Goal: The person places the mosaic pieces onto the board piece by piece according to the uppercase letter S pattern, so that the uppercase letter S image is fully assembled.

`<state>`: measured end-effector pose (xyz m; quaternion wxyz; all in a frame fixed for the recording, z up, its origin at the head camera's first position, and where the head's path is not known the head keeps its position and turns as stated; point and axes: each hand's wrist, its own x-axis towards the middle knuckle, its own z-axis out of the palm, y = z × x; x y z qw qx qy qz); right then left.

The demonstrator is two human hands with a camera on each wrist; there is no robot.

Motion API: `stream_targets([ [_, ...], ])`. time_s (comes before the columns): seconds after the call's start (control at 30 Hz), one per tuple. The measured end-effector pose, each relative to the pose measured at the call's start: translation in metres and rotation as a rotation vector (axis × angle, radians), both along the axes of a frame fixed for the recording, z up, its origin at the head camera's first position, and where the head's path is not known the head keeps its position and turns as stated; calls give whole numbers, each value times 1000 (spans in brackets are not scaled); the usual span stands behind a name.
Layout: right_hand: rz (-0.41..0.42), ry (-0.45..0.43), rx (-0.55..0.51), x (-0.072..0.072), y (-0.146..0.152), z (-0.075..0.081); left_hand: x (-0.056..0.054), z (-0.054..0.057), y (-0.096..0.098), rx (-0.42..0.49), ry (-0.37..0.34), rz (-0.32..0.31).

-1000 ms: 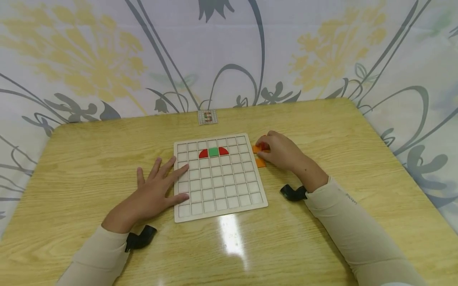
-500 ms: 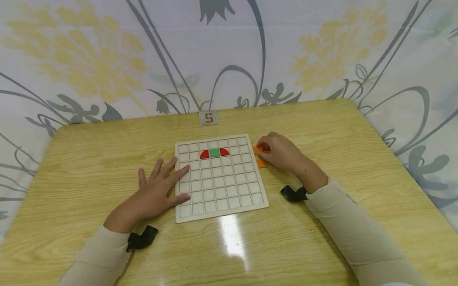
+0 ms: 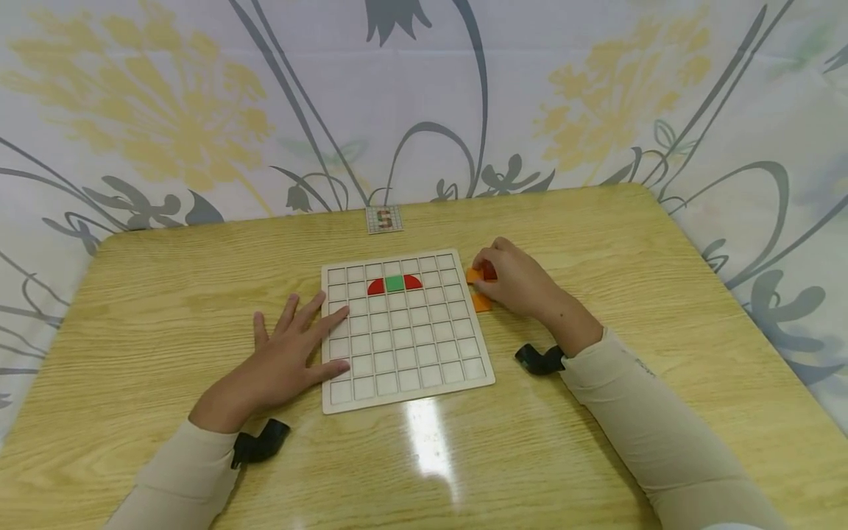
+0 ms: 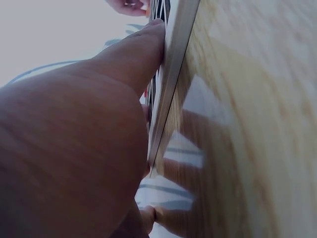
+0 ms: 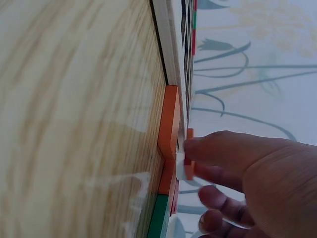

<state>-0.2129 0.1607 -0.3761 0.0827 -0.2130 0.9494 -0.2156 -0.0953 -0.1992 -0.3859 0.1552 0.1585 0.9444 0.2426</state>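
A square grid board lies on the table, with a green square tile between two red quarter-round tiles in one of its upper rows. My left hand is spread at the board's left side, thumb and a finger resting on its edge. Beside the right edge, my right hand pinches a small orange tile between thumb and finger, raised above the table in the right wrist view. An orange tile lies under that hand against the board; the tiles behind it are partly hidden by the hand.
A small pattern card with an S-like figure lies beyond the board near the table's back edge. In the right wrist view, a green tile and red-orange tiles lie on the table. A flowered cloth hangs behind the table.
My right hand has shifted slightly up and away with its fingertips still together. The left hand and the tiles on the board stay as they were.
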Motion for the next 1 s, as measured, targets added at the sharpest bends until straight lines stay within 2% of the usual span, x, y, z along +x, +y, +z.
stream_targets([
  [0.3, 22, 53, -47, 1, -25, 12, -1, -2, 0, -4, 1, 4],
  [0.6, 95, 33, -87, -1, -62, 20, -2, -3, 1, 9, 3, 1],
  [0.8, 138, 24, -109, 4, -85, 28, -3, -3, 1, -3, 4, 4],
  [1.0, 183, 39, -84, 12, -106, 29, -2, -2, -1, -3, -3, 12],
])
